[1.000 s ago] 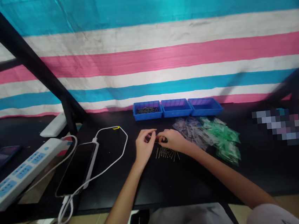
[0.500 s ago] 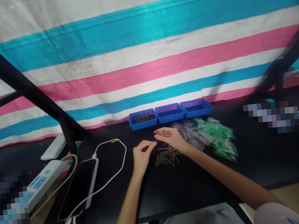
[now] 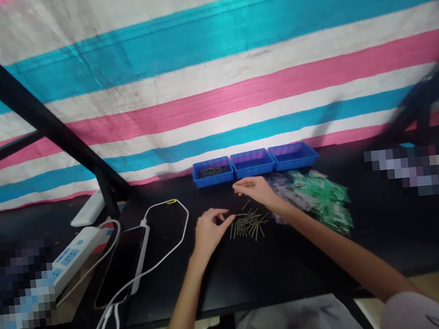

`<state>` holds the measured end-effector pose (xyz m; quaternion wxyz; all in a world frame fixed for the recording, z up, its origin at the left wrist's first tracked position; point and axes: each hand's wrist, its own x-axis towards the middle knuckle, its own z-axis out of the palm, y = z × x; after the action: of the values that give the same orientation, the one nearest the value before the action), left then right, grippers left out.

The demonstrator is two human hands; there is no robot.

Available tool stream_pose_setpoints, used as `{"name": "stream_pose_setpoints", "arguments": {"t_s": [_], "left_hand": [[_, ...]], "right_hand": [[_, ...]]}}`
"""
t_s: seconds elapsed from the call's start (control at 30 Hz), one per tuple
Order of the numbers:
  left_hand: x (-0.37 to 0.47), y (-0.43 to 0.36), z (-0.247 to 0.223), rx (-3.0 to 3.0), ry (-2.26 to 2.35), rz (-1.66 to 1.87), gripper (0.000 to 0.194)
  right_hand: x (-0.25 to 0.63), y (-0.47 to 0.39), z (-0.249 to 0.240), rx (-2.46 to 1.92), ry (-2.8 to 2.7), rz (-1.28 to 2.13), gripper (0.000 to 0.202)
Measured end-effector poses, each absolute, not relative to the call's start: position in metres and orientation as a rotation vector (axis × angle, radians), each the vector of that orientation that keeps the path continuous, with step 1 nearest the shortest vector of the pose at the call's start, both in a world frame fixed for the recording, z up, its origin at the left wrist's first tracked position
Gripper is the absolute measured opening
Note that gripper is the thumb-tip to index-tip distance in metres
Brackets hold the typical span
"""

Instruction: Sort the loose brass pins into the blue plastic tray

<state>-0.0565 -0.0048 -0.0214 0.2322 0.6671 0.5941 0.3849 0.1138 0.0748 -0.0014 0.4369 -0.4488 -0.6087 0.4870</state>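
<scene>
A loose pile of thin gold-and-silver metal rods (image 3: 250, 224), perhaps small drill bits, lies on the black table. At its left edge is my left hand (image 3: 211, 230), its thumb and forefinger apart and the thumb tip close to one rod. My right hand (image 3: 256, 189) hovers just beyond the pile, thumb and fingertips pinched together. A small dark piece seems to hang below that pinch, too small to make out. Behind the hands stands a blue bin (image 3: 213, 172) holding many dark thin metal pieces.
Two more blue bins (image 3: 252, 162) continue the row rightward. Clear and green plastic packets (image 3: 325, 195) are heaped right of the pile. On the left lie a phone (image 3: 118, 264), a white cable (image 3: 169, 251) and a power strip (image 3: 78, 255). A striped sheet (image 3: 212, 92) hangs behind.
My hands have drawn apart: the right has risen slightly away from the left. The left thumb and forefinger have parted from their pinch. The view has shifted slightly.
</scene>
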Motion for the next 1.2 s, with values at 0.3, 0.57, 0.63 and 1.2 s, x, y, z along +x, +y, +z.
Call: {"name": "stream_pose_setpoints", "arguments": {"t_s": [0.3, 0.57, 0.63, 1.2], "left_hand": [[-0.057, -0.021, -0.017, 2.007, 1.795, 0.570, 0.016], [-0.049, -0.021, -0.019, 1.932, 1.770, 0.822, 0.011], [-0.048, -0.019, -0.018, 1.864, 1.684, 0.942, 0.015], [-0.044, -0.010, -0.002, 1.595, 1.365, 1.358, 0.016]], "right_hand": [[0.114, 0.097, 0.006, -0.918, -1.692, 1.116, 0.029], [0.131, 0.056, -0.022, -1.064, -1.807, 1.194, 0.027], [0.131, 0.046, -0.020, -1.036, -1.815, 1.251, 0.029], [0.119, 0.022, 0.007, -0.986, -1.564, 1.648, 0.030]]}}
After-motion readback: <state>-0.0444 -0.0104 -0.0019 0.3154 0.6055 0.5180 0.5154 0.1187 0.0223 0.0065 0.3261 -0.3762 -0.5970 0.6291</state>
